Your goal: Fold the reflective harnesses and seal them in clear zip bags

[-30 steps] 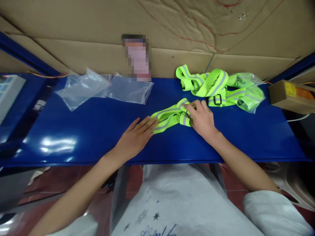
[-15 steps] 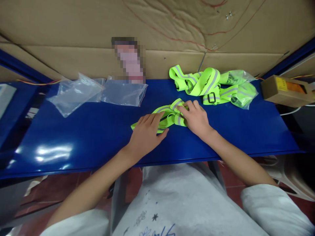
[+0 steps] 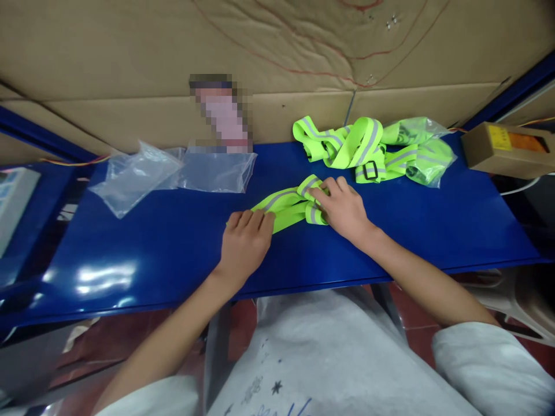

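Head view | strap: neon green, grey-striped, looped | left hand, right hand: gripping it

Strap on table, bags left, box right

The left hand, earlier laid open, was curled over the yellow-green strap, whose loose strands had been drawn straighter.
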`<control>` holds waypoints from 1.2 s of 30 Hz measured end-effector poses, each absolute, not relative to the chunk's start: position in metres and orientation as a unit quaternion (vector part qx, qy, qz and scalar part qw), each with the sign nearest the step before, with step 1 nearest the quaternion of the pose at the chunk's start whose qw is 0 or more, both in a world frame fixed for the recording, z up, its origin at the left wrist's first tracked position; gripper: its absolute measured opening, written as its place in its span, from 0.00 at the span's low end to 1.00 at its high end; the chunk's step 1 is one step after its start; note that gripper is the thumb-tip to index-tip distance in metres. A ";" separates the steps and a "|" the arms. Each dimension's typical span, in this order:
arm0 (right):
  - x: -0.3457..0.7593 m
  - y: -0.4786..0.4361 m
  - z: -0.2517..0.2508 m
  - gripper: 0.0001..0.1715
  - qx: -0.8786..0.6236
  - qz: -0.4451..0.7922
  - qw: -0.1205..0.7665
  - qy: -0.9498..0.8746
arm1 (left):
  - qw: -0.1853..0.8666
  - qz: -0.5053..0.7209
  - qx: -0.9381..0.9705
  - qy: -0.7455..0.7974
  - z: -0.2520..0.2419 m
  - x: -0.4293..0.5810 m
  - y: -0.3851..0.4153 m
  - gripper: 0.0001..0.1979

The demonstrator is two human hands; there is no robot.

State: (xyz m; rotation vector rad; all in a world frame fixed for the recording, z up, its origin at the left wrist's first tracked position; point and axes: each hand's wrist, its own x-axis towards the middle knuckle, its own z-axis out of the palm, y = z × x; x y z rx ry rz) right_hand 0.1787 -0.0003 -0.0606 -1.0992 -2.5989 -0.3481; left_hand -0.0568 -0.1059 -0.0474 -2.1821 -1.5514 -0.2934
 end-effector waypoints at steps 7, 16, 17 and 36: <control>0.178 0.000 -0.061 0.25 -0.387 -0.117 0.143 -0.904 | -0.003 -0.150 -0.832 -0.534 -0.052 -0.064 -0.110 0.11; 0.179 0.000 -0.060 0.27 -0.390 -0.107 0.143 -0.904 | -0.241 -0.153 -0.753 -0.593 -0.031 -0.095 -0.093 0.12; 0.179 0.000 -0.060 0.27 -0.391 -0.106 0.140 -0.904 | -0.203 -0.135 -0.760 -0.603 -0.031 -0.090 -0.092 0.11; 0.182 0.006 -0.056 0.24 -0.427 -0.079 0.128 -0.891 | -0.236 -0.268 -0.707 -0.610 -0.033 -0.019 -0.060 0.20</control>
